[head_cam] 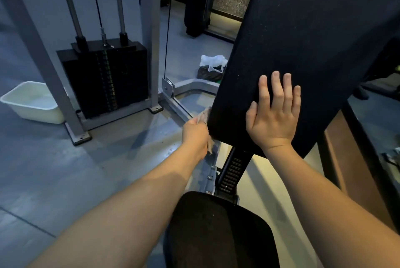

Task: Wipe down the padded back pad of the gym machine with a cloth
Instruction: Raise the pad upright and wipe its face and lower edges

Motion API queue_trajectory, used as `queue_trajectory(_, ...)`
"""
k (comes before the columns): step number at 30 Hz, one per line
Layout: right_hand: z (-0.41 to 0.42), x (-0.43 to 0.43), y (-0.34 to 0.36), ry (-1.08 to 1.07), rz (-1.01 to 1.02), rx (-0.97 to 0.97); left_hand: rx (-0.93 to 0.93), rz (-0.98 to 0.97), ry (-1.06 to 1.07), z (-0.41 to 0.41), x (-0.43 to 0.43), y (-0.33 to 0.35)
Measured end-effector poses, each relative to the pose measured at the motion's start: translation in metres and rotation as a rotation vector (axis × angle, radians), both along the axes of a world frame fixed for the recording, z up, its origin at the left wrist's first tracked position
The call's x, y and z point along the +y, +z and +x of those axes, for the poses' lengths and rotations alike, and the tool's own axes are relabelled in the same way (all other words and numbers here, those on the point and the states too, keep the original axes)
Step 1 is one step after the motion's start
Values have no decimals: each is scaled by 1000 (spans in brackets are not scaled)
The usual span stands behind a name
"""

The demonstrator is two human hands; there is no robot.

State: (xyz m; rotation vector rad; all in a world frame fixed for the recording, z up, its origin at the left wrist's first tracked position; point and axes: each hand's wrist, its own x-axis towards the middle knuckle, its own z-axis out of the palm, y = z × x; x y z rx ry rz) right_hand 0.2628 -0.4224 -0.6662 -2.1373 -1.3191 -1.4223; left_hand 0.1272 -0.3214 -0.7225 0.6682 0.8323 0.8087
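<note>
Closest, at 6 o'clock, a black seat (218, 231) is seen between two bare forearms. Beyond it, a pale cloth (204, 115) is gripped in the curled fingers of the left hand (194, 132) and held against the lower left edge of the dark back pad (303, 29), which rises toward 1 o'clock. The right hand (275, 111) is laid flat on the pad, fingers straight and slightly apart. Farther off, a white tub (32, 103) is seen at 9 o'clock and a weight stack (106, 79) at 10.
</note>
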Motion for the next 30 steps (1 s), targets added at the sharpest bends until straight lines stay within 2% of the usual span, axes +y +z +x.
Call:
queue_trajectory(5, 2, -2, -1, 11, -16, 28, -103, -137, -93, -7, -47, -11)
queue_trajectory(8, 0, -3, 3, 13, -23, 55, -172, -238, -24, 0, -65, -16)
queue_trajectory(11, -4, -15, -1, 61, -50, 106, -140, -194, 96, -3, -53, -13)
queue_trajectory(15, -12, -66, -47, 42, -123, 190, -76, -74, 148, -2, -49, 0)
queue_trajectory(17, -15, -81, -69, -5, -138, 257, -109, -88, 119, 7, -70, 0)
queue_trajectory(21, -14, -83, -87, -27, -108, 309, -104, -254, -85, 23, -112, 0)
queue_trajectory(23, -11, -84, -89, -6, -118, 311, -130, -281, -47, 20, -102, 5)
queue_trajectory(25, -8, -86, -89, 14, -118, 320, -93, -131, 67, 1, -79, 9)
queue_trajectory(30, -21, -83, -92, 31, 12, 391, 140, 640, 139, -33, -14, 59)
